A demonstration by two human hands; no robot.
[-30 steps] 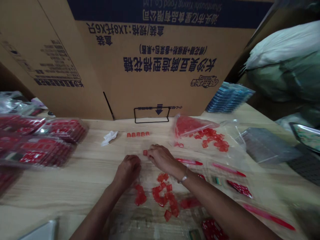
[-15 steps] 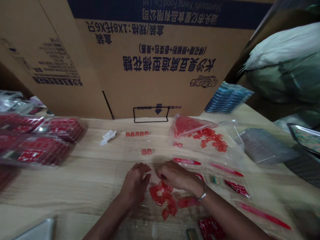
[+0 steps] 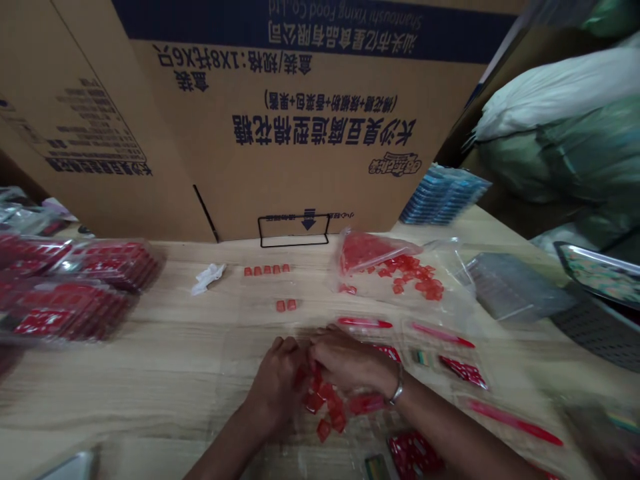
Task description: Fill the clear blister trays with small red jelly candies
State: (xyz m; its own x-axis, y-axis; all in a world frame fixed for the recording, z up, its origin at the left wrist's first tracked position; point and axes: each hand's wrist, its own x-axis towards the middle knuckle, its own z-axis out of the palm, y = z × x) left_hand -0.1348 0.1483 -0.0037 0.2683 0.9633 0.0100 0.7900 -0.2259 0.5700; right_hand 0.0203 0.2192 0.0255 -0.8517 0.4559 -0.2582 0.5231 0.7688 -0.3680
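My left hand (image 3: pixel 277 378) and my right hand (image 3: pixel 350 365) are together over a loose pile of small red pieces (image 3: pixel 327 403) on the wooden table (image 3: pixel 150 360). Both hands have their fingers curled and pinching at the pile's top; what they hold is too small to make out. Farther off lie a pair of red pieces (image 3: pixel 286 305) and a row of several red pieces (image 3: pixel 267 270). A bracelet is on my right wrist.
A big cardboard box (image 3: pixel 300 120) stands at the table's back. Packets of red goods (image 3: pixel 75 293) lie at the left. An open clear bag of red pieces (image 3: pixel 395 267), red pens in sleeves (image 3: pixel 365 323), blue packs (image 3: pixel 443 195) and a white scrap (image 3: pixel 207 278) are around.
My right hand has come back from the pair of red pieces to the near pile. Both hands have closed in on the pile and now touch each other.
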